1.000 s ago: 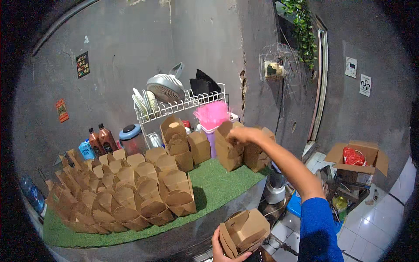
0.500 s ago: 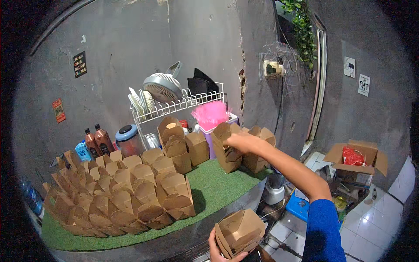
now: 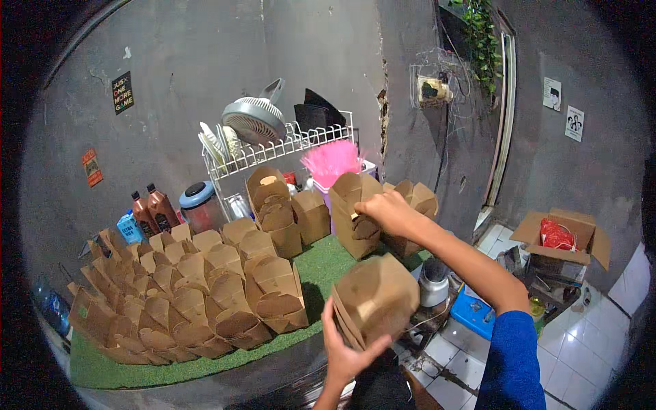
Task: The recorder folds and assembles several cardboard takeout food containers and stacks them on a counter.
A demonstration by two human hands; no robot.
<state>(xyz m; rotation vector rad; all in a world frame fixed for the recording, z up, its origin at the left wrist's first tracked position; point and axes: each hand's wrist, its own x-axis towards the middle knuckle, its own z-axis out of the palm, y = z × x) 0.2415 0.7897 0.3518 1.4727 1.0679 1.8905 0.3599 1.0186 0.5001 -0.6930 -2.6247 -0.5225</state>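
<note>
My left hand [image 3: 345, 354] holds a stack of flat brown paper food boxes [image 3: 376, 298] just off the counter's near edge. My right hand [image 3: 386, 210] reaches forward and rests on an open brown box [image 3: 354, 217] standing at the back right of the green mat [image 3: 321, 268]. More open brown boxes [image 3: 415, 201] stand right behind that hand. Several folded brown boxes [image 3: 184, 294] fill the mat's left and middle in rows.
A white wire dish rack [image 3: 280, 147] with plates and a grey fan stands against the wall, pink straws [image 3: 333, 162] beside it. Sauce bottles [image 3: 154, 208] and a jar stand at the back left. A cardboard carton [image 3: 564, 239] and blue tub [image 3: 473, 312] lie on the tiled floor at right.
My left hand has lifted the flat stack higher, toward the counter. My right hand stays on the box at the back right, shifted slightly lower.
</note>
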